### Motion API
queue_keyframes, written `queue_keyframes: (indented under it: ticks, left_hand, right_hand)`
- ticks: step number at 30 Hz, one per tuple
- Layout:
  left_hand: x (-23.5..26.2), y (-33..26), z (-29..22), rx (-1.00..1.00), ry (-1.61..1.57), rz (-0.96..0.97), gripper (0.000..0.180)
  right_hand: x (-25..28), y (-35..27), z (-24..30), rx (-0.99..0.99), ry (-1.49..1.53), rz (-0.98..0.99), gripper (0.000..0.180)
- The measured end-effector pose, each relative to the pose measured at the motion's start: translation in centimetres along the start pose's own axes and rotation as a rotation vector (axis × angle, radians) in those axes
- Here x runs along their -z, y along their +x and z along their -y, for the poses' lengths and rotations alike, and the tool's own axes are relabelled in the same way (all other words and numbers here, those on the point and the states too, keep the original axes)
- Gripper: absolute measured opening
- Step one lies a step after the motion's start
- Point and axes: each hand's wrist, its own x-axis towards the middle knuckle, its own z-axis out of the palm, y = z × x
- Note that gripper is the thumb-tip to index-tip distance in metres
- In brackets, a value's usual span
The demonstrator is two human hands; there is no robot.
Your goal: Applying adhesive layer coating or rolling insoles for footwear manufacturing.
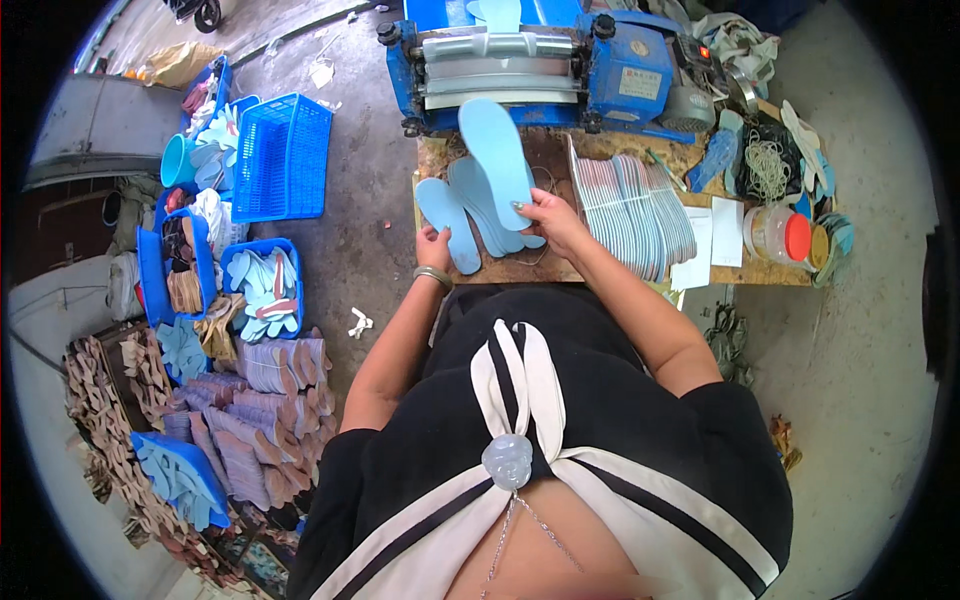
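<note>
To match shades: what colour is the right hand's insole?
The insole is light blue; head view.

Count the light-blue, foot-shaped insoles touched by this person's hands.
2 visible: the raised insole in the right hand, another insole against the left hand; more may be hidden.

Lt-blue insole [495,165] – raised; 2nd insole [452,217] – just L.

Your wooden tabletop [435,158] carries a blue roller machine [630,80] along its far side. Nearer you, light-blue insoles [485,205] lie loosely overlapped at the left. Beside them is a long row of insoles [635,215] packed tightly together – a pale band crosses it. Farther right you have white paper sheets [727,232] and, next to them, a clear red-lidded jar [770,235].
</note>
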Motion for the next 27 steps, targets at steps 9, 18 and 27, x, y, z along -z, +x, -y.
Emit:
queue_keyframes:
  ticks: [9, 18, 27]
  left_hand:
    - [-1.5, 0.1, 1.6, 0.118, 0.554, -0.096, 0.053]
    - [-1.4, 1.3, 2.8, 0.23, 0.41, -0.017, 0.043]
    - [-3.8, 2.0, 0.4, 0.38, -0.117, 0.207, 0.021]
  right_hand:
    - [0.7, 2.4, 2.8, 0.022, 0.102, -0.108, 0.022]
    - [-0.1, 3.7, 3.8, -0.005, 0.097, -0.127, 0.023]
    - [0.3, 6.0, 4.6, 0.023, 0.171, -0.103, 0.024]
